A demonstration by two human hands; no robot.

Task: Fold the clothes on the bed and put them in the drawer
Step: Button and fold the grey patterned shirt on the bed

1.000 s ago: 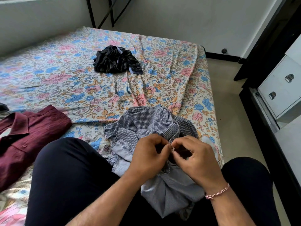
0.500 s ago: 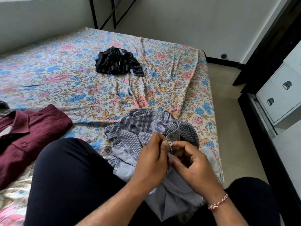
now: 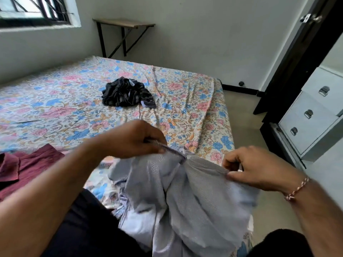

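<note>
A pale grey-blue checked shirt (image 3: 187,197) hangs over my lap at the near edge of the bed (image 3: 61,112). My left hand (image 3: 130,140) grips its upper edge near the collar. My right hand (image 3: 259,167) pinches the cloth further right, and the fabric is stretched between the two hands. A dark striped garment (image 3: 126,93) lies crumpled in the middle of the floral sheet. A maroon shirt (image 3: 27,167) lies flat at the left. The white drawer unit (image 3: 313,115) stands at the right, its drawers closed.
A small wall-mounted wooden shelf (image 3: 124,25) stands beyond the bed's far end. A dark door frame (image 3: 297,58) rises at the right beside the drawers. Bare floor (image 3: 246,127) runs between bed and drawer unit. My dark-trousered legs (image 3: 89,230) sit in the foreground.
My hands have left the button area, moved apart and lifted the checked shirt, spreading it between them. The view has tilted upward, showing the window and shelf.
</note>
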